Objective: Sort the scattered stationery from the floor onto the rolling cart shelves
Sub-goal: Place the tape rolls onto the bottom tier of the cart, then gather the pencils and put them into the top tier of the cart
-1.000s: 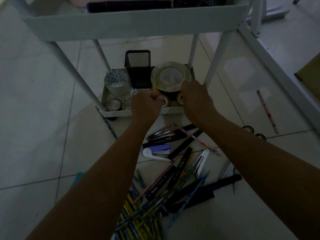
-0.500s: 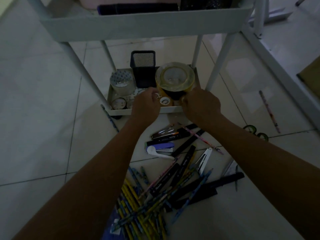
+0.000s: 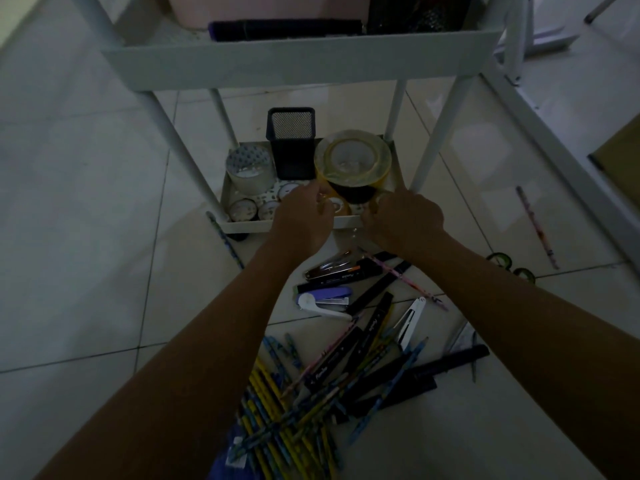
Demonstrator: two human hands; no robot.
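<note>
Pale floor tiles, dimly lit, ran under everything, and our white rolling cart stood over them. Our left hand reached across the front rim of the bottom shelf, its fingers curled at a small tape roll; whether that grip actually closed on the roll we could not tell. Our right hand lay knuckles-up at the same rim, fingers bent down toward another small roll, and its grip was just as hidden from us. Both forearms stretched forward from the lower corners of the view.

Just behind our hands on that shelf sat a large yellowish tape roll stacked on a dark one, a black mesh pen holder beside it, and a wide patterned roll to the left, with smaller rolls in front of it.

On the floor below our wrists lay a purple stapler, black markers with script lettering too small to read, and a heap of pencils. Two dark tape rolls sat apart to the right.
</note>
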